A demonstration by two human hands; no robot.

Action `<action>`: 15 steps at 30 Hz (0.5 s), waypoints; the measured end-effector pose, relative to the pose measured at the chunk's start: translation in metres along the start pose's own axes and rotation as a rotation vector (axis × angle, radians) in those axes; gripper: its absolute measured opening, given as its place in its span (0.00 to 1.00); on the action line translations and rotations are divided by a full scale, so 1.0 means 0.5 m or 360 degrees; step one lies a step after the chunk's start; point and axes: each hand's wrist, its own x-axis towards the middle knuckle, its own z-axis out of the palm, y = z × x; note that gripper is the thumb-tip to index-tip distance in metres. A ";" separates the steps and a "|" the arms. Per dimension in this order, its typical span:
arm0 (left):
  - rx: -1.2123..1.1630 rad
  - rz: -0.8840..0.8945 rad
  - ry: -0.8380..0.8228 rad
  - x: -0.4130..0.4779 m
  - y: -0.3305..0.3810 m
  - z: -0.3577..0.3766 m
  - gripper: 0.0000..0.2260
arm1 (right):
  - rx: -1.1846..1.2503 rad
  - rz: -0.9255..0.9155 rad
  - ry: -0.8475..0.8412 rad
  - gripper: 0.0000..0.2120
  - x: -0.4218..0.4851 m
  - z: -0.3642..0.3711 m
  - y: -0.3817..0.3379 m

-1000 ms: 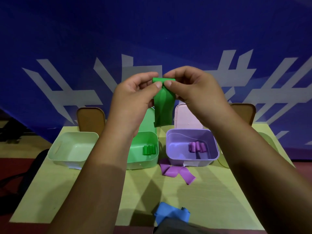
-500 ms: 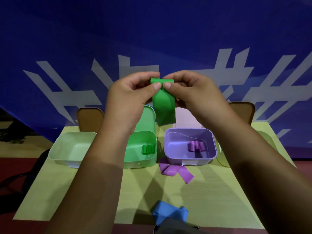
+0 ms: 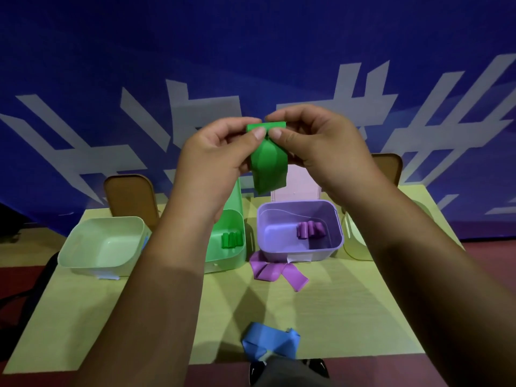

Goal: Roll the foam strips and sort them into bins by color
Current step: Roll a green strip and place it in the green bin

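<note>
A green foam strip is held up in the air above the bins, its top edge curled over and the rest hanging down. My left hand and my right hand both pinch that curled top edge between thumb and fingers. Below stands the green bin holding rolled green strips. To its right, the purple bin contains rolled purple strips. Loose purple strips lie in front of it. A blue strip lies crumpled at the table's near edge.
A pale green bin stands at the left of the yellow-green table. Another pale bin sits at the right, mostly behind my right arm. Two brown chair backs stand behind the table, before a blue banner.
Both hands have kept pinching the strip's top. The hanging part of the green strip is shorter now as the top has curled over further.
</note>
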 end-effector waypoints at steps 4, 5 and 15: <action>-0.0046 0.0009 -0.0052 0.007 -0.007 0.017 0.08 | 0.0022 0.0013 0.0038 0.09 -0.009 -0.021 0.002; -0.0049 0.0014 -0.0071 0.008 -0.008 0.019 0.09 | 0.0037 0.0033 0.0038 0.09 -0.011 -0.024 0.003; -0.0047 -0.0009 -0.0155 0.014 -0.017 0.027 0.13 | 0.0003 -0.0009 0.0095 0.08 -0.018 -0.032 0.005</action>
